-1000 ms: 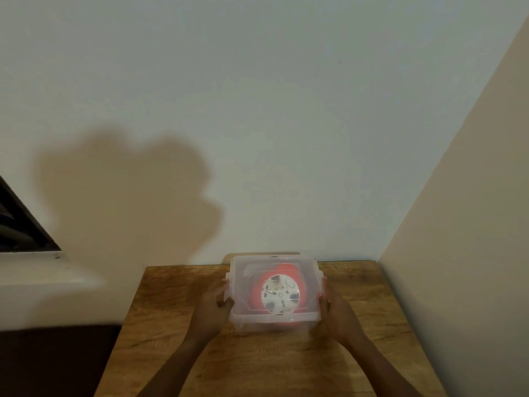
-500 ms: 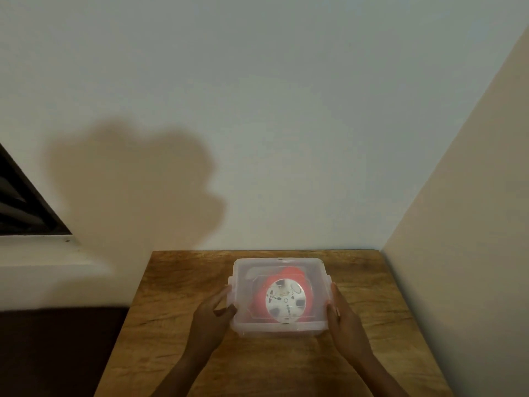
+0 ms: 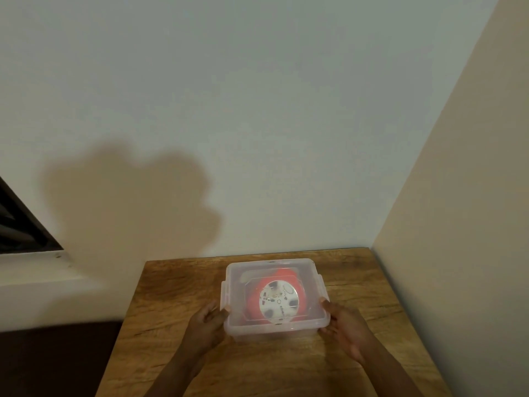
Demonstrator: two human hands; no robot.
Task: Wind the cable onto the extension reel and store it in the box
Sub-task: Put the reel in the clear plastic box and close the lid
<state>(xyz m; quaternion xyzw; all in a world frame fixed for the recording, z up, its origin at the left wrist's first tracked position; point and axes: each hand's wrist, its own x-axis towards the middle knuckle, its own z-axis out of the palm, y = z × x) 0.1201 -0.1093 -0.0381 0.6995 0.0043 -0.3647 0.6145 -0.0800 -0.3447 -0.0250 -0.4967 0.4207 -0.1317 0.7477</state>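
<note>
**A:** so where's the reel at right now?

**B:** the orange extension reel with the white face is inside the clear plastic box, lid on top of it, you just see it through the plastic. Box sits on the wooden table, lower middle of the frame, close to the wall.

**A:** and the hands?

**B:** one on each side. Left hand is pressed against the box's left side near the front corner, fingertips up at the side latch. Right hand is cupped on the right front corner, thumb tip at the lid edge. Both look like they're gripping the box between them.

**A:** cable visible?

**B:** can't tell, too blurry through the lid.

**A:** anything else around?

**B:** a big shadow on the wall left of centre, and a dark window frame at the left edge.
</note>
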